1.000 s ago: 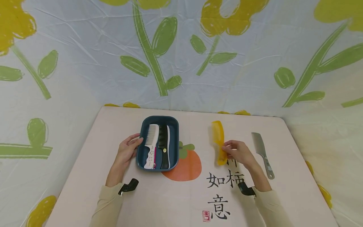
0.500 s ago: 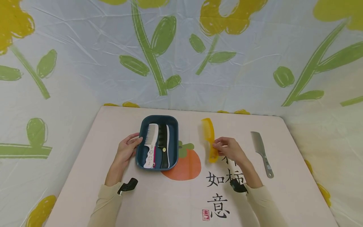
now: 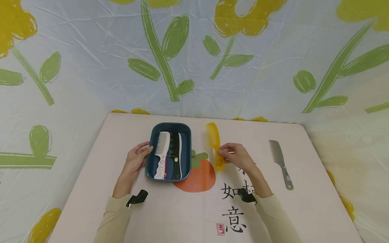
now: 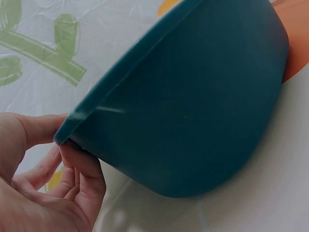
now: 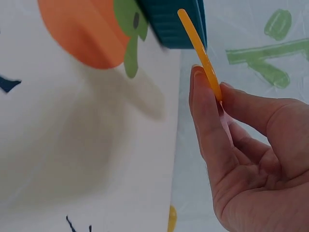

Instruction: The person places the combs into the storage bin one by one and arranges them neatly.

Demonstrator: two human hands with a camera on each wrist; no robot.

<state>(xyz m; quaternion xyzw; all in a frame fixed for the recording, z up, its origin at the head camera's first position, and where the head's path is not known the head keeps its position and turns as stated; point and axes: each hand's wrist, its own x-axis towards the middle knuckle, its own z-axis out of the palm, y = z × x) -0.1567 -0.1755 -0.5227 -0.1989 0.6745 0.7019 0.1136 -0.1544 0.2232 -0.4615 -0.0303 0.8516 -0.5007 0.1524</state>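
Note:
My left hand [image 3: 135, 161] pinches the left rim of a dark blue rectangular tray [image 3: 188, 152]; in the left wrist view the thumb lies over the rim and fingers curl beneath it. Inside the tray a white comb [image 3: 160, 162] with a pink edge lies beside a black comb [image 3: 175, 155] with a white strip along it. Between thumb and fingers my right hand [image 3: 238, 157] pinches a yellow comb [image 3: 215, 141] by its handle, held above the table to the right of the tray. The right wrist view shows this comb edge-on.
A grey comb [image 3: 279, 158] lies on the table at the right. The pale table cover [image 3: 170, 216] bears a printed orange persimmon [image 3: 200, 179] and black characters. Behind the table hangs a flowered cloth [image 3: 106, 67].
The right hand has carried the yellow comb leftward, closer to the tray. My left hand, the tray and the grey comb have stayed in place.

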